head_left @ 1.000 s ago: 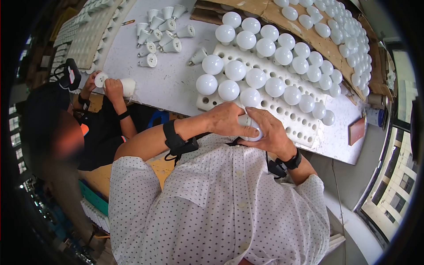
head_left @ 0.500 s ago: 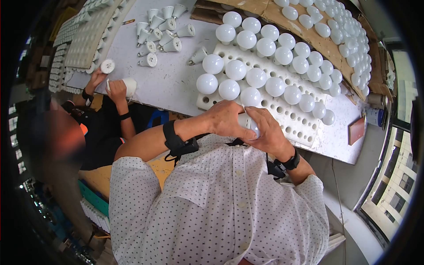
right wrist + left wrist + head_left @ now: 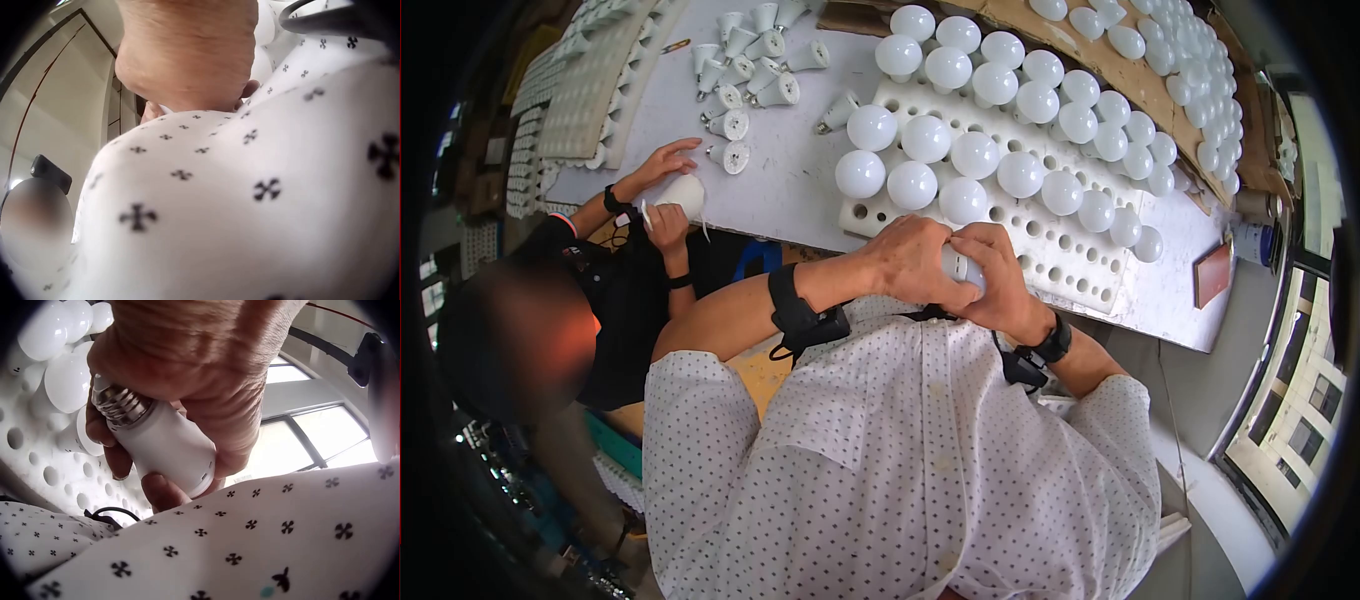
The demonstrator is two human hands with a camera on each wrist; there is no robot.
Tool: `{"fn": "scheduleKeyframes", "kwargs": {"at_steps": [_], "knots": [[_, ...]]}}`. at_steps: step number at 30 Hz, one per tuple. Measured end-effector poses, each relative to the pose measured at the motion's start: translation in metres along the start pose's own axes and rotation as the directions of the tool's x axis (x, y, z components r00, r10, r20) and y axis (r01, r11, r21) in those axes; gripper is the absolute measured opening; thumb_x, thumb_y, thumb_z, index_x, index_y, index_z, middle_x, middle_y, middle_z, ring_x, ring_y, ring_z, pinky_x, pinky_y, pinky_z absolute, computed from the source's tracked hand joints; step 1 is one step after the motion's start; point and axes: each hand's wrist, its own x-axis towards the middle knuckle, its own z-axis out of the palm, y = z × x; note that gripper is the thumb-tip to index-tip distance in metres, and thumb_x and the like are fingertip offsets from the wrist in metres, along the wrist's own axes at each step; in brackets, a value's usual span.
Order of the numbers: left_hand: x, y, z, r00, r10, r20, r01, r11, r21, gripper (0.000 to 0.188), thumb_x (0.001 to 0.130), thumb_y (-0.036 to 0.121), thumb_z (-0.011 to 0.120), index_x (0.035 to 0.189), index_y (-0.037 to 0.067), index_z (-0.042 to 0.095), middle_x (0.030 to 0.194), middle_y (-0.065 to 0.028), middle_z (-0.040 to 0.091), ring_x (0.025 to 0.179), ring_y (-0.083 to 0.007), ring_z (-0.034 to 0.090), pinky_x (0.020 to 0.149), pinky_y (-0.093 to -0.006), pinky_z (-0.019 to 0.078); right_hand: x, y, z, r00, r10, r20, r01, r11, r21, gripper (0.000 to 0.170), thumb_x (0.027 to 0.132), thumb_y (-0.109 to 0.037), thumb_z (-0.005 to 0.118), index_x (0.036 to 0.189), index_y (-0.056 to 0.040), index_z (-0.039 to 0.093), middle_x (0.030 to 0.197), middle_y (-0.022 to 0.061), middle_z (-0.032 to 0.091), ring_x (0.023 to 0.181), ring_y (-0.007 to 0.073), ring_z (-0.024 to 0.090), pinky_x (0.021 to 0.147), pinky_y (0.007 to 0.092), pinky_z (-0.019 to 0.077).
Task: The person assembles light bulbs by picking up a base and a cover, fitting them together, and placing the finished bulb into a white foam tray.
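Observation:
Between my two hands, in front of my chest, is an LED bulb (image 3: pixel 963 268). My left hand (image 3: pixel 908 262) grips its white housing (image 3: pixel 165 444), fingers curled round it. In the left wrist view the bulb's metal screw base (image 3: pixel 122 405) points up and left, near my fingertips. My right hand (image 3: pixel 1003 285) holds the same bulb from the other side, its fingers bent over the rounded end. The right wrist view shows mostly the heel of my right hand (image 3: pixel 187 56); the patterned shirt (image 3: pixel 194 206) hides the bulb there.
Beyond my hands, a white foam tray (image 3: pixel 1080 283) with holes bears rows of round bulbs (image 3: pixel 975 155). Several bulb housings (image 3: pixel 765 45) lie on the table (image 3: pixel 800 190). At left, another person's hand (image 3: pixel 668 230) holds a white rounded object (image 3: pixel 685 195). More bulbs fill the cardboard at back right.
The head view has shifted slightly. My hands still hold the bulb, little changed. The other person has set a housing down on the table, and that hand is now empty beside it.

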Motion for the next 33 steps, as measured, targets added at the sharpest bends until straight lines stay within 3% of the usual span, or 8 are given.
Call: {"fn": "scheduleKeyframes", "kwargs": {"at_steps": [2,6,10,12,18,21,31,33], "knots": [[0.001,-0.002,0.004,0.999,0.032,-0.032,-0.033,0.999,-0.011,0.047,0.056,0.038,0.067,0.066,-0.007,0.058,0.06,-0.0177,0.058,0.057,-0.025,0.059,0.056,-0.0339,0.0463,0.003,0.001,0.001,0.995,-0.074,-0.073,0.071,0.997,-0.041,0.06,0.055,-0.004,0.074,0.109,-0.0032,0.049,0.103,0.0147,0.05,0.094,0.0286,0.05,0.078,0.0344,0.0438],[0.005,-0.01,0.011,0.987,0.103,-0.123,-0.114,0.99,-0.085,0.046,0.057,0.039,0.065,0.059,-0.006,0.056,0.055,-0.0165,0.057,0.054,-0.0253,0.059,0.054,-0.0342,0.0467,0.003,0.003,-0.001,0.995,-0.062,-0.078,0.062,0.998,-0.002,0.055,0.056,-0.003,0.073,0.106,-0.0047,0.05,0.099,0.0127,0.051,0.092,0.0269,0.05,0.076,0.0337,0.0435],[0.009,-0.009,0.008,0.995,0.065,-0.079,-0.072,0.993,-0.097,0.046,0.057,0.039,0.066,0.063,-0.006,0.057,0.058,-0.0165,0.058,0.057,-0.0258,0.059,0.055,-0.0341,0.0469,0.011,-0.001,-0.008,1.0,0.01,-0.005,-0.01,1.0,0.008,0.052,0.055,-0.004,0.073,0.102,-0.0055,0.051,0.096,0.0109,0.051,0.09,0.0253,0.05,0.074,0.0336,0.0435],[0.009,-0.008,0.009,0.979,0.155,-0.132,-0.168,0.981,-0.095,0.046,0.057,0.038,0.067,0.068,-0.005,0.058,0.062,-0.0167,0.059,0.06,-0.0267,0.061,0.058,-0.0344,0.0474,0.012,0.001,-0.012,1.0,-0.001,-0.001,0.001,1.0,0.01,0.052,0.055,-0.004,0.074,0.101,-0.0056,0.051,0.096,0.0107,0.051,0.089,0.025,0.05,0.074,0.0335,0.0435],[0.011,-0.005,0.012,0.969,0.177,-0.173,-0.192,0.978,-0.077,0.049,0.057,0.039,0.068,0.071,-0.006,0.057,0.064,-0.0173,0.06,0.062,-0.0288,0.061,0.06,-0.0354,0.0482,0.012,0.002,-0.016,1.0,0.011,0.008,-0.011,1.0,0.026,0.052,0.055,-0.005,0.075,0.101,-0.0062,0.051,0.095,0.01,0.05,0.088,0.0247,0.05,0.073,0.0331,0.0438],[0.014,-0.006,0.013,0.988,0.135,-0.079,-0.139,0.99,-0.037,0.049,0.058,0.04,0.067,0.068,-0.007,0.056,0.063,-0.0187,0.059,0.062,-0.0293,0.061,0.059,-0.0358,0.0482,0.01,0.0,-0.016,1.0,0.027,-0.008,-0.027,0.999,0.023,0.051,0.055,-0.004,0.075,0.1,-0.0062,0.051,0.096,0.01,0.05,0.087,0.0245,0.051,0.072,0.0327,0.0442],[0.016,0.0,0.015,0.992,0.125,-0.017,-0.126,0.992,-0.019,0.045,0.057,0.038,0.063,0.057,-0.007,0.055,0.055,-0.0181,0.056,0.054,-0.0293,0.059,0.055,-0.0368,0.0475,0.001,0.0,-0.011,0.997,0.032,-0.077,-0.031,0.999,0.02,0.048,0.055,-0.004,0.071,0.099,-0.0051,0.052,0.094,0.0119,0.05,0.084,0.0263,0.051,0.07,0.0331,0.0448],[0.017,0.002,0.016,0.998,0.03,0.058,-0.031,0.999,0.016,0.046,0.056,0.038,0.063,0.056,-0.007,0.055,0.055,-0.0189,0.056,0.055,-0.0293,0.06,0.056,-0.0365,0.0479,0.0,0.0,-0.011,0.996,0.015,-0.093,-0.014,1.0,0.016,0.047,0.054,-0.004,0.07,0.098,-0.0051,0.052,0.094,0.012,0.05,0.083,0.0267,0.051,0.068,0.0335,0.0451]]}}
